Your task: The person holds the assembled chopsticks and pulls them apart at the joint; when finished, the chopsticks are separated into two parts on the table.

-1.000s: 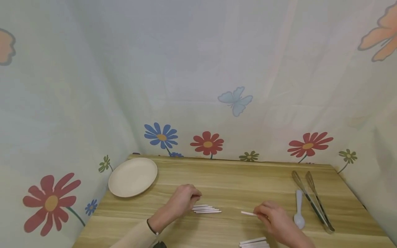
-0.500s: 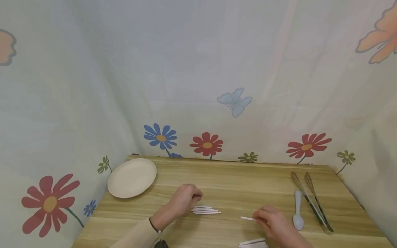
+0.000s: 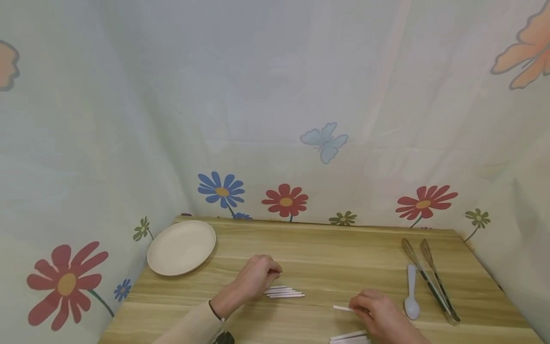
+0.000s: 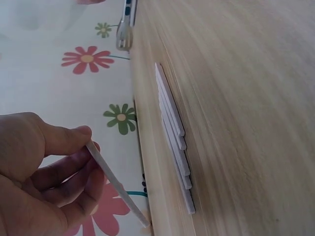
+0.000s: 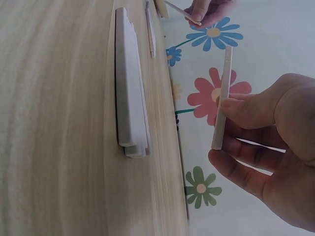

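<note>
In the left wrist view, my left hand (image 4: pixel 47 172) pinches a thin white stick (image 4: pixel 117 184) by one end, between thumb and fingers. Several similar white sticks (image 3: pixel 285 292) lie side by side on the table, just below that hand in the head view. My right hand (image 3: pixel 380 313) holds another white stick (image 5: pixel 224 101) between thumb and fingers, raised off the tabletop. Beneath the right hand, near the front, is a second group of white sticks (image 5: pixel 130 88), partly cut off in the head view. The left hand's own stick is mostly hidden from the head camera.
An off-white plate (image 3: pixel 181 248) sits at the back left of the wooden table (image 3: pixel 309 248). To the right lie a pale blue spoon (image 3: pixel 411 294) and metal tongs (image 3: pixel 431 279). A flower-printed curtain (image 3: pixel 258 95) surrounds the table's back and sides.
My right hand has come slightly toward the table's front with its stick. The left hand has stayed nearly still. The head view has shifted a little.
</note>
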Motion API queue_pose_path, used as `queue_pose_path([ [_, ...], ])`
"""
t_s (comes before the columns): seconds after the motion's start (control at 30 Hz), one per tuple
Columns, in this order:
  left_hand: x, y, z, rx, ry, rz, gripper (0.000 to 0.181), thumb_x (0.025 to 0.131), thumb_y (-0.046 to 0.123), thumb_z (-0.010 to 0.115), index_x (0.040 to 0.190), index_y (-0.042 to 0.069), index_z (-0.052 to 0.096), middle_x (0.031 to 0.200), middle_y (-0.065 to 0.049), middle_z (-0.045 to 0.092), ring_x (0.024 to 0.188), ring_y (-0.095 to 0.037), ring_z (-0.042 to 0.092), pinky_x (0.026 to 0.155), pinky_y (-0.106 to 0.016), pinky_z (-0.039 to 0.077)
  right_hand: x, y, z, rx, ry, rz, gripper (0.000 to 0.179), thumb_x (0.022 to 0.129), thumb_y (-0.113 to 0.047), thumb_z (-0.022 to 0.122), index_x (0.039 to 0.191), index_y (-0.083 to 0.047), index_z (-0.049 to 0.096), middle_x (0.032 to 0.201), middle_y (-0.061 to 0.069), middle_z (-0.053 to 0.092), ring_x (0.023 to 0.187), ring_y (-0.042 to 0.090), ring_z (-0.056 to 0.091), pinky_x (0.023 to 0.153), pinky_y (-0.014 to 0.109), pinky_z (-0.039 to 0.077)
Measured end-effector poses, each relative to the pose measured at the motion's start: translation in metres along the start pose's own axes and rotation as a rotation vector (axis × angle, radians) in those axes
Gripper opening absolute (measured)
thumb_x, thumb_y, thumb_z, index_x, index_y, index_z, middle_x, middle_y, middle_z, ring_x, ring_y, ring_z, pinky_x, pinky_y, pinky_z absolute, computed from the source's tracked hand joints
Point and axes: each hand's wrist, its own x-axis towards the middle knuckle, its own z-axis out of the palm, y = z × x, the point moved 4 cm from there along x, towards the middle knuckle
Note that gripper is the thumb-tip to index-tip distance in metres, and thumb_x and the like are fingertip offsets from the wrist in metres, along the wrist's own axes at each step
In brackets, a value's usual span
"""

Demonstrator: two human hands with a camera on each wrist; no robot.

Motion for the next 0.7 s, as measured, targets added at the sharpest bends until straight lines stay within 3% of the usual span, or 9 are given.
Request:
queue_pose_path([
  [0.3,0.001,-0.001,0.006,0.001,-0.019,-0.009,0.006,0.084,0.01,0.074,0.088,0.01,0.078,0.08,0.003,0.07,0.07,0.0,0.059,0.061,-0.015,0.048,-0.003,0.0,0.004,-0.003,0.021,-0.051,0.022,0.075,-0.005,0.079,0.089,-0.02,0.071,0.087,-0.012,0.065,0.081,0.003,0.061,0.068,0.016,0.049],
  [0.7,0.005,-0.009,0.018,-0.003,-0.08,-0.05,0.008,0.086,0.01,0.072,0.091,0.009,0.078,0.082,0.002,0.069,0.071,-0.001,0.057,0.062,-0.016,0.048,-0.004,-0.001,0.005,0.044,-0.018,-0.065,0.006,0.085,-0.013,0.073,0.089,-0.017,0.072,0.086,-0.01,0.066,0.08,0.003,0.06,0.067,0.018,0.05],
])
